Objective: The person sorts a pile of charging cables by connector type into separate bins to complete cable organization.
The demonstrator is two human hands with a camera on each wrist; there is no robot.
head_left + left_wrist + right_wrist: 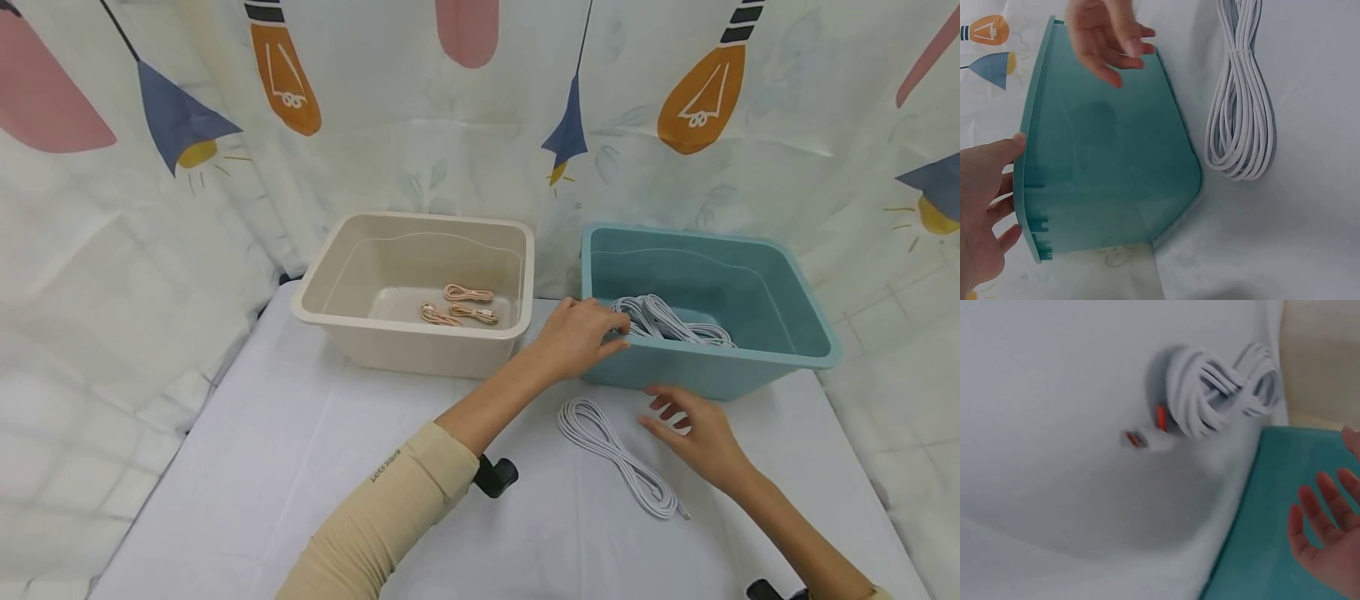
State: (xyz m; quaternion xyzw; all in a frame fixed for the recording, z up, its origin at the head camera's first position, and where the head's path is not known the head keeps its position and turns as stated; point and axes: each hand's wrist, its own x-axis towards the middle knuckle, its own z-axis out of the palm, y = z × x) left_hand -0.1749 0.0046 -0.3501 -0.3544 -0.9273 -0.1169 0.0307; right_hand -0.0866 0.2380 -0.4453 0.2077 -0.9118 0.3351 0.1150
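Observation:
A teal bin (757, 292) stands at the back right of the table and holds a bundle of white cables (667, 321). My left hand (577, 335) lies over the bin's near left rim, fingers stretched toward those cables, thumb at the rim (1019, 140); it grips nothing that I can see. Another coiled white cable (615, 454) lies on the cloth in front of the bin (1241, 106). My right hand (693, 433) hovers just right of that coil with loose, spread fingers (1329, 544), holding nothing.
A beige bin (412, 342) stands left of the teal one, with pink coiled cables (461, 304) inside. A white cloth (300, 467) covers the table. A patterned curtain (450, 125) closes off the back and sides.

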